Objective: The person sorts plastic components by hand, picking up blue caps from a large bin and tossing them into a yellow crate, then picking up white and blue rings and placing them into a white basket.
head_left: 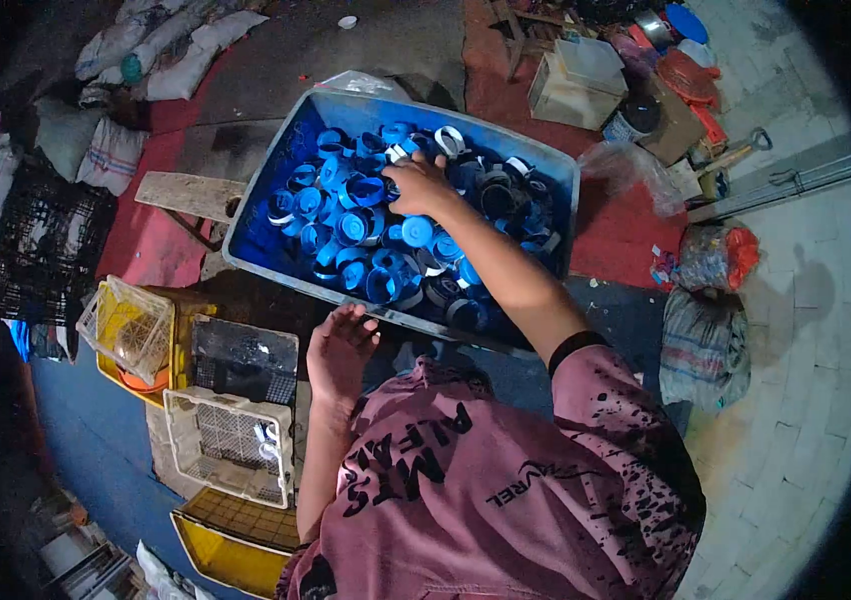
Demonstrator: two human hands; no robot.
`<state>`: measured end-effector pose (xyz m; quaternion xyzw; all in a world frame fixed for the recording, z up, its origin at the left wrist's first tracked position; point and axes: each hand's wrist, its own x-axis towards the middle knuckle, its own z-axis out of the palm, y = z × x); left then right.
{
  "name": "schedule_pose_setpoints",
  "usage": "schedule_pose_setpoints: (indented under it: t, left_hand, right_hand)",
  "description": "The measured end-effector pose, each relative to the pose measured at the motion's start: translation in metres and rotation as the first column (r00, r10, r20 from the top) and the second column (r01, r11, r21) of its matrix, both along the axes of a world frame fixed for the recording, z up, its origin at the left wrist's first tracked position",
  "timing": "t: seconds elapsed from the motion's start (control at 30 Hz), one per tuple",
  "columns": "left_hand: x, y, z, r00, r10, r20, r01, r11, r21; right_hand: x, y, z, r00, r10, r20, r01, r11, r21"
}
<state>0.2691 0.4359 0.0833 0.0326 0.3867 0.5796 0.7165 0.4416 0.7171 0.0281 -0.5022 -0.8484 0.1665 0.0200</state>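
Observation:
A large blue bin (276, 270) holds a heap of blue plastic caps (353, 228) and rings, with some white and dark ones among them. My right hand (421, 185) reaches into the bin, palm down, its fingers apart on top of the heap. A white piece (397, 154) lies beside its fingertips; I see nothing clearly gripped. Just outside the bin's near rim is my left hand (339, 345), palm up with fingers loosely bent and nothing in it.
To the left are a white crate (181, 470) with a few white pieces inside, a black crate (246, 345) and yellow crates (236, 560). A wooden plank (186, 195) abuts the bin's left side. Filled sacks (706, 350) stand at right, near the tiled floor.

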Motion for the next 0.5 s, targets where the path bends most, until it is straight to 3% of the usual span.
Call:
schedule_pose_setpoints:
  t: [0.07,0.2,0.23,0.33,0.37,0.47,0.5]
  left_hand:
    - [0.003,0.003,0.002,1.0,0.01,-0.017,-0.01,1.0,0.011]
    - [0.007,0.011,-0.002,0.999,0.035,-0.041,-0.033,0.998,0.046]
    - [0.009,0.012,-0.003,0.998,0.04,-0.039,-0.038,0.998,0.053]
    - [0.014,0.021,0.002,0.995,0.053,-0.084,-0.045,0.995,0.092]
    - [0.016,0.026,0.002,0.994,0.041,-0.097,-0.03,0.994,0.107]
    - [0.026,0.043,0.006,0.997,0.012,-0.075,0.001,0.986,0.168]
    - [0.035,0.05,0.011,0.999,0.007,-0.031,-0.001,0.981,0.193]
  right_hand:
    - [0.002,0.001,-0.001,0.999,-0.013,-0.042,0.012,1.0,-0.028]
    - [0.024,-0.007,0.005,0.958,-0.041,-0.283,0.067,0.994,0.084]
    - [0.03,-0.014,0.013,0.939,-0.06,-0.338,0.127,0.976,0.179]
    - [0.052,-0.026,0.035,0.787,-0.151,-0.599,0.178,0.984,-0.015]
    - [0.058,-0.032,0.034,0.72,-0.101,-0.686,0.193,0.979,0.058]
    - [0.074,-0.058,0.059,0.559,-0.185,-0.808,0.163,0.98,-0.112]
    - [0.076,-0.078,0.089,0.488,-0.294,-0.822,0.142,0.956,-0.257]
